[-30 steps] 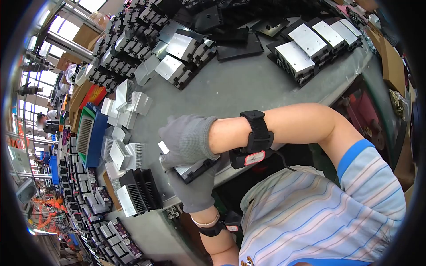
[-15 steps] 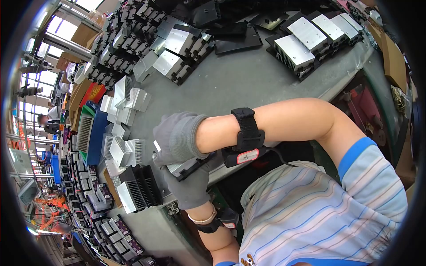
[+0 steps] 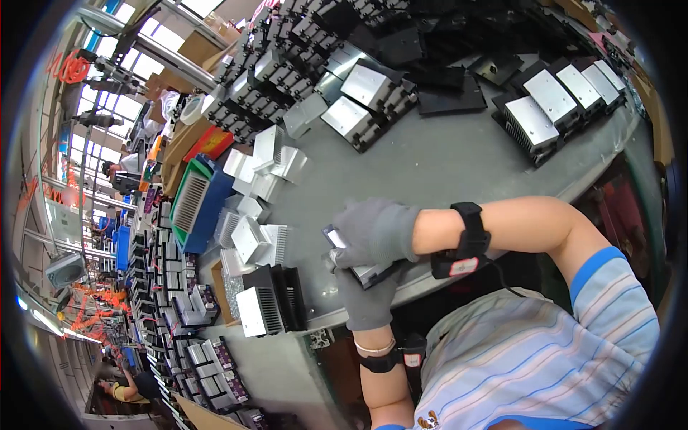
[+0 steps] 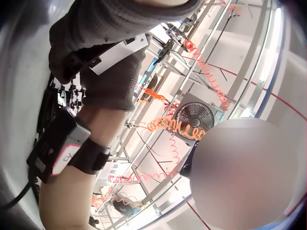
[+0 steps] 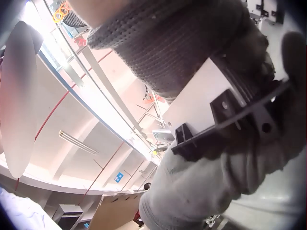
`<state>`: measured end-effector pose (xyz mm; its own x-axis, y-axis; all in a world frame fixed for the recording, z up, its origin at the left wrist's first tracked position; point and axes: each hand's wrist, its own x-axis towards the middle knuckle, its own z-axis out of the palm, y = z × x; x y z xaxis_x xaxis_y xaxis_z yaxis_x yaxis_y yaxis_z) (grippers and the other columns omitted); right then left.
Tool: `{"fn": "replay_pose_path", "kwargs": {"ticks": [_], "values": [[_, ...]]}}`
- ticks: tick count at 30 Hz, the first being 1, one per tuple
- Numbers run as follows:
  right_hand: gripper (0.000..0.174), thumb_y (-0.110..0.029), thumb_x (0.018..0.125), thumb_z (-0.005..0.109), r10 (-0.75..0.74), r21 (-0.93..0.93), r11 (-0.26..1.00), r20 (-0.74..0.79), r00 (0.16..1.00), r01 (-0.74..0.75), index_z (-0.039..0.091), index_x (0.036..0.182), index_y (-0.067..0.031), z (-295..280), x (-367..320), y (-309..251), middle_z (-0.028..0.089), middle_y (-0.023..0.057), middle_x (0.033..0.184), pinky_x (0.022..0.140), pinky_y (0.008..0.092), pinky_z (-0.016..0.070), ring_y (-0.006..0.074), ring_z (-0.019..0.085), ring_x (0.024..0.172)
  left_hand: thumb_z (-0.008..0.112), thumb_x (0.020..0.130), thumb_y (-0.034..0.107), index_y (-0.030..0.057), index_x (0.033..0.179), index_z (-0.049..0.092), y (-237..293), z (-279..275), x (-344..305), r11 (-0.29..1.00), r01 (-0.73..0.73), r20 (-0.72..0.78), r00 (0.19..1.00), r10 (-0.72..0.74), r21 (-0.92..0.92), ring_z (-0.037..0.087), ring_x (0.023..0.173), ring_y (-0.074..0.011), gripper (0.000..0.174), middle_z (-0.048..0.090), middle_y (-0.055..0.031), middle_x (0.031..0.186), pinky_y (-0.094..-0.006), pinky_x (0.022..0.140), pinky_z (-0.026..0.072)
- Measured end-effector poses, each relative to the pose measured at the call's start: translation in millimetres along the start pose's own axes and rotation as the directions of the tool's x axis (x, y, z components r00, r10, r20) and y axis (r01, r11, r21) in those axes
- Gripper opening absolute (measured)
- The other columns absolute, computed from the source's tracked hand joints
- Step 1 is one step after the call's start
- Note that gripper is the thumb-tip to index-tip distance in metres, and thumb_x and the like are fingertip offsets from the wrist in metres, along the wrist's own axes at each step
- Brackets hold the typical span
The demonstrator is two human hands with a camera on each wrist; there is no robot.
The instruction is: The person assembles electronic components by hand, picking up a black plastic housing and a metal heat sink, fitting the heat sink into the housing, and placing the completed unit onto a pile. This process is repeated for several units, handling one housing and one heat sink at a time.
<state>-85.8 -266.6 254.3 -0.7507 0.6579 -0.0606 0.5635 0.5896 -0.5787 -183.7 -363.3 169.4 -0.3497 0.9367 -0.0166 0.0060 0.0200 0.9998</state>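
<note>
Both hands wear grey knit gloves and meet over the near table edge in the head view. Between them is a silver finned heat sink in a black plastic frame. My right hand grips it from above, its back covering much of the piece. From below, my left hand holds the other side, palm and most fingers hidden. The right wrist view shows the heat sink's smooth silver face, dark fins and the frame's clips, with the left glove curled beneath.
Loose silver heat sinks lie left on the grey table, near a blue bin. A black-framed heat sink stands by the near edge. More framed ones sit at right, and stacked black-clipped parts fill the back.
The head view has swung left, so the table and arms appear farther right. Both hands keep their hold on the framed heat sink, tilting it slightly.
</note>
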Motion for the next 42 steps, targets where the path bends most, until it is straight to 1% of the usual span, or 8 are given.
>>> {"fn": "replay_pose_path", "kwargs": {"ticks": [2, 3, 4, 5, 11, 14, 23, 42], "values": [[0.038, -0.037, 0.078, 0.055, 0.083, -0.100, 0.991, -0.022, 0.996, -0.084, 0.068, 0.090, -0.0047, 1, 22, 12, 0.062, 0.0233, 0.096, 0.074, 0.0440, 0.0502, 0.0371, 0.062, 0.084, 0.042, 0.090, 0.052, 0.0065, 0.127, 0.037, -1, -7, 7, 0.818, -0.253, 0.085, 0.966, 0.245, 0.517, 0.043, 0.117, -0.0334, 0.059, 0.041, -0.0181, 0.124, -0.0520, 0.101, 0.0353], [0.038, -0.038, 0.076, 0.058, 0.094, -0.067, 0.993, -0.006, 0.996, -0.094, 0.068, 0.093, -0.0054, -2, 34, 22, 0.063, 0.0210, 0.099, 0.074, 0.0447, 0.0502, 0.0346, 0.063, 0.085, 0.045, 0.089, 0.052, 0.0052, 0.127, 0.037, 5, -14, 7, 0.975, 0.034, 0.040, 0.999, -0.026, -0.221, 0.041, 0.117, -0.0357, 0.062, 0.040, -0.0194, 0.124, -0.0524, 0.102, 0.0339], [0.038, -0.038, 0.076, 0.058, 0.092, -0.078, 0.993, -0.032, 0.995, -0.094, 0.068, 0.093, -0.0054, 2, 45, 29, 0.063, 0.0210, 0.099, 0.074, 0.0447, 0.0502, 0.0346, 0.063, 0.085, 0.048, 0.088, 0.053, 0.0040, 0.127, 0.036, 11, -22, 5, 0.504, 0.318, 0.219, 0.944, -0.246, -0.803, 0.040, 0.117, -0.0380, 0.064, 0.038, -0.0207, 0.123, -0.0527, 0.103, 0.0325], [0.039, -0.039, 0.075, 0.058, 0.131, -0.194, 0.972, -0.007, 0.991, -0.130, 0.068, 0.095, -0.0061, 5, 55, 33, 0.063, 0.0190, 0.099, 0.073, 0.0444, 0.0505, 0.0327, 0.063, 0.086, 0.048, 0.088, 0.050, 0.0025, 0.128, 0.035, 15, -27, 0, 0.487, 0.297, 0.162, 0.940, -0.299, -0.821, 0.037, 0.118, -0.0421, 0.064, 0.036, -0.0227, 0.125, -0.0538, 0.104, 0.0308], [0.070, -0.037, 0.067, 0.072, -0.118, -0.292, 0.956, -0.456, 0.882, -0.023, 0.047, 0.123, -0.0040, -39, 161, 14, 0.057, 0.0120, 0.109, 0.079, 0.0449, 0.0476, 0.0320, 0.056, 0.102, 0.051, 0.089, 0.037, 0.0029, 0.130, 0.036, 7, -39, -13, 0.524, 0.232, 0.085, 0.953, -0.290, -0.820, 0.036, 0.122, -0.0423, 0.055, 0.036, -0.0229, 0.128, -0.0537, 0.104, 0.0317], [0.072, -0.030, 0.072, 0.068, -0.278, -0.552, 0.816, -0.112, 0.954, 0.173, 0.035, 0.135, -0.0217, -40, 220, 27, 0.036, 0.0088, 0.139, 0.093, 0.0447, 0.0407, 0.0324, 0.037, 0.125, 0.052, 0.090, 0.032, 0.0040, 0.131, 0.037, 4, -27, -11, 0.580, 0.245, 0.112, 0.960, -0.256, -0.777, 0.037, 0.121, -0.0425, 0.052, 0.037, -0.0228, 0.127, -0.0537, 0.104, 0.0325], [0.016, -0.023, 0.079, 0.055, -0.619, -0.807, 0.520, -0.132, 0.774, 0.279, 0.059, 0.094, -0.0215, -40, 221, 46, 0.058, -0.0059, 0.100, 0.082, 0.0442, 0.0383, 0.0238, 0.051, 0.106, 0.052, 0.090, 0.026, -0.0037, 0.128, 0.040, -5, 21, 42, 0.545, 0.598, 0.489, 0.799, -0.349, -0.588, 0.041, 0.122, -0.0382, 0.049, 0.042, -0.0245, 0.131, -0.0466, 0.105, 0.0339], [0.018, -0.022, 0.070, 0.063, -0.303, -0.737, 0.667, -0.136, 0.943, 0.108, 0.069, 0.084, -0.0146, -1, 165, 52, 0.064, 0.0068, 0.090, 0.068, 0.0444, 0.0407, 0.0261, 0.058, 0.088, 0.041, 0.093, 0.017, 0.0012, 0.127, 0.046, -20, 18, 65, 0.680, 0.374, 0.335, 0.922, -0.196, -0.631, 0.045, 0.116, -0.0304, 0.038, 0.047, -0.0153, 0.125, -0.0447, 0.103, 0.0359]]}}
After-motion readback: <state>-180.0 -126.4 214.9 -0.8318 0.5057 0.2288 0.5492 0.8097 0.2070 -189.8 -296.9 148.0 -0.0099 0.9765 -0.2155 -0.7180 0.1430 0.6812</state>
